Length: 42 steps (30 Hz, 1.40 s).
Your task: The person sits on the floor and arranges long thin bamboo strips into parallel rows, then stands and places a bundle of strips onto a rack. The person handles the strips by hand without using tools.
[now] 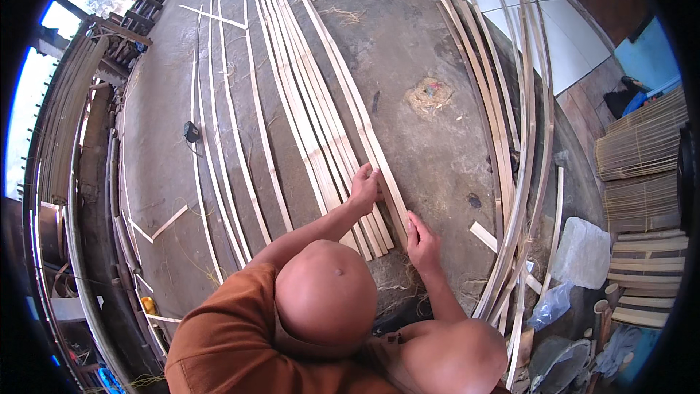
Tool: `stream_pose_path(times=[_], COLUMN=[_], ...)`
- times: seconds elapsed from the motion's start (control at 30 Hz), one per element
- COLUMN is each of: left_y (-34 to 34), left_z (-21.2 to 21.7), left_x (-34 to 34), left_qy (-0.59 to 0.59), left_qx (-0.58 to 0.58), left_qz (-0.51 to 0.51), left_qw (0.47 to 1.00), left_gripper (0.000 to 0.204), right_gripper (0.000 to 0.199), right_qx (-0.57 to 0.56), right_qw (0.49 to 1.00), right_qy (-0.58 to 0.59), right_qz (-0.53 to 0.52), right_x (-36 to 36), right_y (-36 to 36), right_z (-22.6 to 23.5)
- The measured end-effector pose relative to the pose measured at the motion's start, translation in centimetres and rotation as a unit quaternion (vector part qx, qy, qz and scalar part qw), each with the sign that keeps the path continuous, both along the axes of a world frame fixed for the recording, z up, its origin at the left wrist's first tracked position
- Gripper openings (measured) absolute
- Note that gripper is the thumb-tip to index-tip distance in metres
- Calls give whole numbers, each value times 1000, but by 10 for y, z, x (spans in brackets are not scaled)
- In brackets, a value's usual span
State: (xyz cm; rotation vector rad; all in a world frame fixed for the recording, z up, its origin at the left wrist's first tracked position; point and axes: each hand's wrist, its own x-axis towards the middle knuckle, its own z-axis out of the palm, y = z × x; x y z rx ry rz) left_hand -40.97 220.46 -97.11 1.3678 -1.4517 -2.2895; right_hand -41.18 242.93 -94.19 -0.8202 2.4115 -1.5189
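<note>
A long pale bamboo strip (389, 184) runs from near my knees toward the far floor. My left hand (366, 190) is closed, its thumb and fingers pinching at the left edge of this strip. Around the strip's near end, my right hand (423, 242) has its thumb and fingers closed on the right side. Just left lies a row of flat bamboo strips (310, 131), side by side on the concrete, partly covered by my left forearm. The fingertips' undersides are hidden.
Thinner, spaced strips (257, 102) lie farther left, near a small black object (192, 131). A bundle of long slats (523, 146) stretches along the right. Beyond it are a whitish block (583, 254) and rolled slatted mats (642, 146). Bamboo poles (113, 190) line the left side.
</note>
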Motion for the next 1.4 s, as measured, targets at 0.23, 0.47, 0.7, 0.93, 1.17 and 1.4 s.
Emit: stream_pose_path(times=[0.23,0.47,0.7,0.93,1.17,1.4], left_y=[5,2,0,6,4,1], left_z=[-8,-4,-5,6,-4,-14], left_x=[0,8,11,7,6,6], left_qy=[4,37,56,45,56,21], left_qx=[49,52,47,25,20,-45], left_qz=[15,-1,-22,-27,-45,-43], left_qw=[999,998,997,998,997,998], left_gripper=[44,34,18,17,25,20], right_gripper=[27,27,27,28,28,24], right_qx=[41,79,13,68,4,50], right_qw=[999,997,999,997,999,975], right_qy=[-9,3,-19,14,-36,-205], right_qz=[-19,10,27,41,37,75], right_x=[-3,-10,-16,-21,-24,-28], right_y=[-2,1,-2,1,1,-4], right_z=[-19,-21,-24,-14,-18,6])
